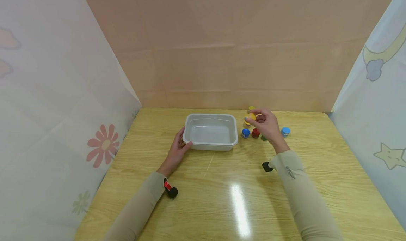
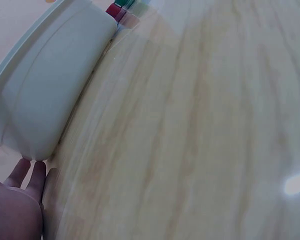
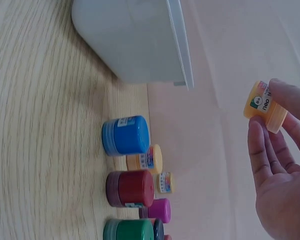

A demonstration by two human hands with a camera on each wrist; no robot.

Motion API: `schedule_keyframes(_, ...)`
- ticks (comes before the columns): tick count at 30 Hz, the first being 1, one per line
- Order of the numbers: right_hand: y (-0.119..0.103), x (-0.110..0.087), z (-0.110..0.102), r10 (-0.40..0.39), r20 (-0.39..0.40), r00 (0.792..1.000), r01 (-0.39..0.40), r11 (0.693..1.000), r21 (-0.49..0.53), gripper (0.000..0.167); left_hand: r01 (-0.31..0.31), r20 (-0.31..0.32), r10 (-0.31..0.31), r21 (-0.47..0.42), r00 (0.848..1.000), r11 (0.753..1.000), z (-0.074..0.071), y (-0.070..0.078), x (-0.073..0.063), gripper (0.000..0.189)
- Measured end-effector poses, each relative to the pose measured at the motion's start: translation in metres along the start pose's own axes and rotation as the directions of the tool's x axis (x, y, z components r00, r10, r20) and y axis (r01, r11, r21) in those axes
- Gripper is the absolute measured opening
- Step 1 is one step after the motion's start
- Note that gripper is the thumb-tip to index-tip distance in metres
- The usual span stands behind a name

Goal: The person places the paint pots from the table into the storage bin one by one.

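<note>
A small yellow-orange jar (image 3: 262, 105) with a printed label is pinched between the thumb and fingers of my right hand (image 1: 265, 124), raised above the other jars. In the right wrist view it is tilted, held well away from the tabletop. My left hand (image 1: 178, 149) rests at the front left corner of a white rectangular tub (image 1: 210, 146). Its fingers lie along the left side, and its thumb is at the front. Fairly straight fingertips (image 2: 37, 167) touch the tub's outer wall in the left wrist view. The tub stands upright with its bare inside showing.
Right of the tub stand a blue jar (image 3: 127, 135), a red jar (image 3: 132, 188), a green jar (image 3: 130, 230), a purple jar (image 3: 160, 210) and yellow-orange ones behind. A light blue jar (image 1: 285, 131) is farther right. A beige wall (image 1: 222, 57) closes the wooden table's (image 1: 206, 198) back.
</note>
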State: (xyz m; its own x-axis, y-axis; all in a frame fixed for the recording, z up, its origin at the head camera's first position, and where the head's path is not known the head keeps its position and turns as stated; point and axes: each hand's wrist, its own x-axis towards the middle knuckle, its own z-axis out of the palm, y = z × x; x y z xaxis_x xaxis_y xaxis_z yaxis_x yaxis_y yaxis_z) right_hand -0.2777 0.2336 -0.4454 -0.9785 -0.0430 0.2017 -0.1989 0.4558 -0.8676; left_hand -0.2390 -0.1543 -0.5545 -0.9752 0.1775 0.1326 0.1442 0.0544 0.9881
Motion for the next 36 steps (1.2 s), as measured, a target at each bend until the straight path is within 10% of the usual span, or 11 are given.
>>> schedule_keyframes(36,-0.037,0.036,0.1,0.039,0.16,0.986,-0.049,0.997,0.064,0.037,-0.064,0.008,0.063,0.05,0.998,0.997,0.006,-0.009,0.0,0.072)
